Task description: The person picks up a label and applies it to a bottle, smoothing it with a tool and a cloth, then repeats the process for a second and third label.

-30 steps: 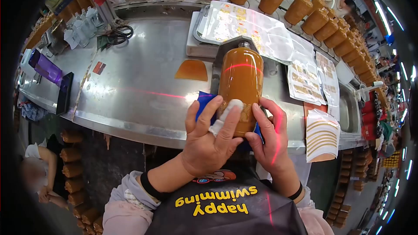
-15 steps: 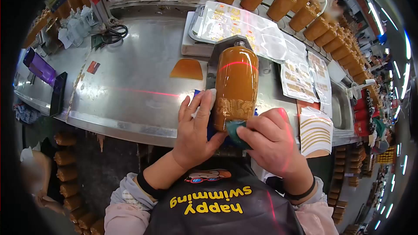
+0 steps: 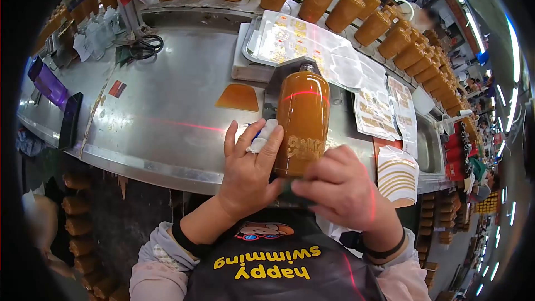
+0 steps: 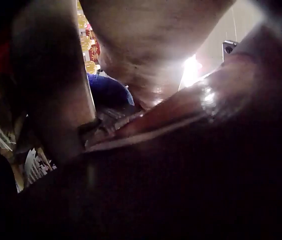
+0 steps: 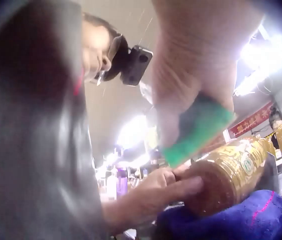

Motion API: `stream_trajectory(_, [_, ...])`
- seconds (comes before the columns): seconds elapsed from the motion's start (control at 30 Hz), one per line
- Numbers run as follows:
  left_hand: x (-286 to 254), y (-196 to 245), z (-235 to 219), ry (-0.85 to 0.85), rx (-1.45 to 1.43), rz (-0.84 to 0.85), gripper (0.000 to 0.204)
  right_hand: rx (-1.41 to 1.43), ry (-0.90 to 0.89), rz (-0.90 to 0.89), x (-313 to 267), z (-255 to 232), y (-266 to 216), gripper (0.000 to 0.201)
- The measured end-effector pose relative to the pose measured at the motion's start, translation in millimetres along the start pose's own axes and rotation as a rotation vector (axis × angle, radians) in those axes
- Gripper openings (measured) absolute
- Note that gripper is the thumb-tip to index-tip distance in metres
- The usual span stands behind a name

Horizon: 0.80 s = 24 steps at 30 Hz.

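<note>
An amber-brown bottle [image 3: 304, 106] lies on its side in a dark cradle, its neck away from the body and a raised gold pattern near its base. Beside the bottle, the left hand [image 3: 245, 175] has its fingers spread and mostly straight, one along the bottle's side, with a white piece [image 3: 264, 136] at the fingers. In the right wrist view its thumb touches the bottle's base. The right hand [image 3: 348, 189], blurred, is at the base end; in the right wrist view it pinches a green pad [image 5: 196, 130] just above the bottle [image 5: 231, 170]. The left wrist view is mostly dark.
An amber curved sheet [image 3: 238, 97] lies left of the bottle. Decal sheets [image 3: 312, 36] cover a tray behind, with more sheets [image 3: 397, 173] at the right. Scissors [image 3: 146, 47] and a phone [image 3: 70, 121] are at the left. Bottles [image 3: 345, 11] line the back ledge; a blue cloth [image 5: 226, 217] lies under the bottle.
Both hands were at the bottle's lower part; the right hand then appeared with the green pad at the base. The left hand has shifted left from the bottle's front to its side.
</note>
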<state>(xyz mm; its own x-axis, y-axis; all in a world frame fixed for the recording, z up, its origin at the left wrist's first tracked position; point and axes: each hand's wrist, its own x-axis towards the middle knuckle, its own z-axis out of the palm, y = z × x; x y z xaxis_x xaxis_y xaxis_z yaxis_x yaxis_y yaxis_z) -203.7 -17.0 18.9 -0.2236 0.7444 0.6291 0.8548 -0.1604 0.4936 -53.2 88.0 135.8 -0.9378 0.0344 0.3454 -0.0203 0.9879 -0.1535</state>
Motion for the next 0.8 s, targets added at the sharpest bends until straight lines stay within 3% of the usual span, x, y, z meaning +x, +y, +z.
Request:
stream_trajectory(0.07, [-4.1, -0.7, 3.0, -0.008, -0.012, -0.015, 0.086, 0.086, 0.057, -0.018, 0.3, -0.8, 0.3, 0.026])
stream_trajectory(0.1, [-5.7, 0.6, 5.1, -0.005, -0.031, -0.027, 0.087, -0.112, 0.154, 0.076, -0.6, 2.4, 4.2, 0.029])
stream_trajectory(0.2, [-0.2, 0.1, 1.6, 0.01, -0.11, -0.012, 0.094, 0.21, -0.02, 0.069, -9.0, -2.8, 2.5, 0.034])
stream_trajectory(0.23, [0.7, 0.7, 0.0, 0.007, -0.147, 0.0, 0.097, 0.385, 0.014, 0.1, -15.2, 0.5, 2.5, 0.038])
stream_trajectory(0.33, [6.3, 5.6, 1.9, -0.057, -0.201, 0.009, 0.102, -0.05, 0.333, 0.272, -22.3, 18.7, 9.6, 0.04])
stream_trajectory(0.37, [4.9, 4.4, 5.9, -0.055, -0.2, 0.004, 0.101, -0.17, 0.225, 0.206, -18.3, 14.9, 7.6, 0.041])
stream_trajectory(0.5, [2.6, 6.0, 5.5, -0.041, -0.076, 0.078, 0.09, 0.352, -0.032, 0.104, -24.3, -0.3, 1.6, 0.034])
stream_trajectory(0.6, [9.7, 13.7, 5.1, -0.034, 0.037, 0.179, 0.084, 0.434, 0.249, 0.423, -36.5, 11.3, 6.6, 0.023])
stream_trajectory(0.63, [13.0, 13.5, 5.4, -0.033, 0.067, 0.17, 0.083, 0.599, 0.272, 0.64, -39.8, 13.4, 3.9, 0.013])
stream_trajectory(0.73, [4.6, 4.6, 11.4, -0.052, 0.029, 0.1, 0.088, 0.975, 0.556, 0.841, -43.5, 40.9, 2.6, 0.013])
stream_trajectory(0.8, [-6.0, -4.7, 10.0, -0.091, -0.079, 0.001, 0.09, 0.999, 0.56, 0.902, -53.8, 52.8, 10.4, 0.017])
